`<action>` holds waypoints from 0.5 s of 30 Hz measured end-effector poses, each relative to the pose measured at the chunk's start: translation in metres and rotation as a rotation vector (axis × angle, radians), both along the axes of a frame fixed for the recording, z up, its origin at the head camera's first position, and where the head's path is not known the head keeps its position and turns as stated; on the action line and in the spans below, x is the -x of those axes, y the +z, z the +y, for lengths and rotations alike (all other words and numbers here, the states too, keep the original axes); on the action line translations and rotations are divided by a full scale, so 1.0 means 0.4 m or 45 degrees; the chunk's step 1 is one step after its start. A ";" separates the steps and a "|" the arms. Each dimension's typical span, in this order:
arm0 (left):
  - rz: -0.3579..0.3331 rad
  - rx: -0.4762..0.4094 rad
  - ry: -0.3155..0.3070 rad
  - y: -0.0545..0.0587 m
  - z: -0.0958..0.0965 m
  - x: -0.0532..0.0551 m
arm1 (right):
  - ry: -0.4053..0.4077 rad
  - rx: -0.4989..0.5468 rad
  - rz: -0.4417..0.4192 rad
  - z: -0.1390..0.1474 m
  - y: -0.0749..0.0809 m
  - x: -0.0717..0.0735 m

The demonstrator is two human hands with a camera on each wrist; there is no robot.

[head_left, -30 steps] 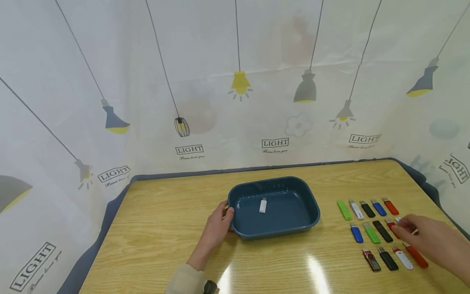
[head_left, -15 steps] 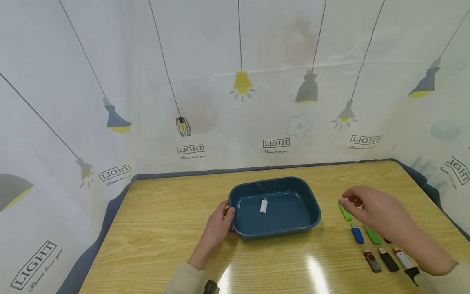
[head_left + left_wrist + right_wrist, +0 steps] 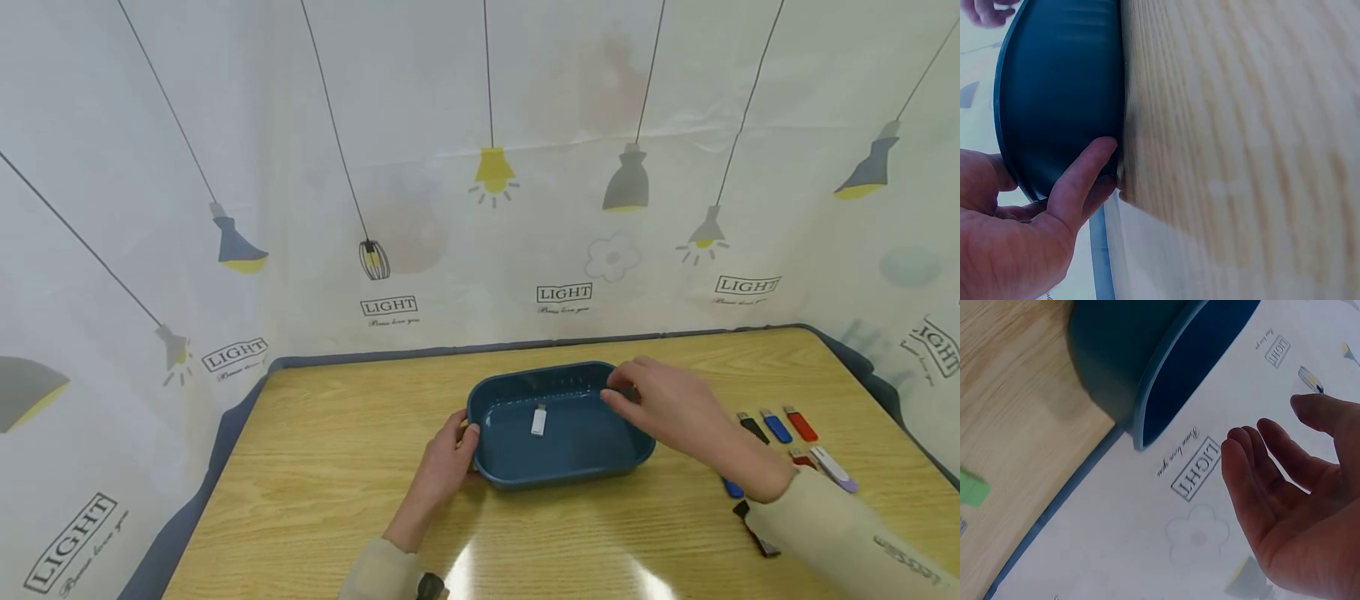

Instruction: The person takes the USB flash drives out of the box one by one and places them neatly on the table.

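A dark blue rectangular tray (image 3: pixel 577 454) sits on the wooden table with one white USB stick (image 3: pixel 538 420) lying inside. My left hand (image 3: pixel 444 457) grips its left end; the left wrist view shows fingers (image 3: pixel 1082 181) against the outer wall and the thumb side at the rim. Over the tray's right end hovers my right hand (image 3: pixel 671 408), fingers loosely bent. Nothing shows between those fingers in the right wrist view, where the hand (image 3: pixel 1297 500) is apart from the tray's wall (image 3: pixel 1110 369).
To the right lie several USB sticks, partly hidden by my right forearm: a black one (image 3: pixel 753 427), a blue one (image 3: pixel 776 426), a red one (image 3: pixel 801 423), a white-and-purple one (image 3: pixel 834 469) and a dark red swivel one (image 3: pixel 757 533). A printed curtain (image 3: pixel 450 325) stands behind the table.
My right hand has left the white-and-purple USB stick in the right-hand rows and moved left, over the green one, to the tray's right end. The left hand and tray stay put.
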State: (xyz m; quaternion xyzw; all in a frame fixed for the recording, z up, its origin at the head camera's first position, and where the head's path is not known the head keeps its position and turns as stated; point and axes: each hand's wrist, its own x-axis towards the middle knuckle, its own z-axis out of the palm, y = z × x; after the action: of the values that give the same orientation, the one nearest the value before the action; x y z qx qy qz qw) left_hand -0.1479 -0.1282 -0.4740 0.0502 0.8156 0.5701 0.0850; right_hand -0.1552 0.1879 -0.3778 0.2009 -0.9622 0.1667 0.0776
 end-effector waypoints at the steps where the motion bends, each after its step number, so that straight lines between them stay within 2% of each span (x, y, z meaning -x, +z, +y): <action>1: 0.001 0.003 -0.001 0.000 0.000 0.000 | 0.015 -0.002 -0.008 -0.011 -0.003 0.009; 5: 0.019 0.022 0.001 -0.002 0.001 0.001 | 0.054 0.010 -0.043 -0.049 -0.011 0.041; 9: 0.032 0.048 0.004 -0.004 0.002 0.002 | 0.050 0.023 -0.067 -0.080 -0.018 0.065; 15: 0.023 0.043 0.011 -0.003 0.003 0.002 | 0.069 -0.051 -0.054 -0.129 -0.038 0.088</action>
State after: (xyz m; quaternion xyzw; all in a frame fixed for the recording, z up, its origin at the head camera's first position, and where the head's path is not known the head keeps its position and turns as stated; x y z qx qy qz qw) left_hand -0.1485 -0.1271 -0.4754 0.0504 0.8260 0.5563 0.0761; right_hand -0.1905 0.1362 -0.3930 0.2247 -0.9610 0.1538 0.0486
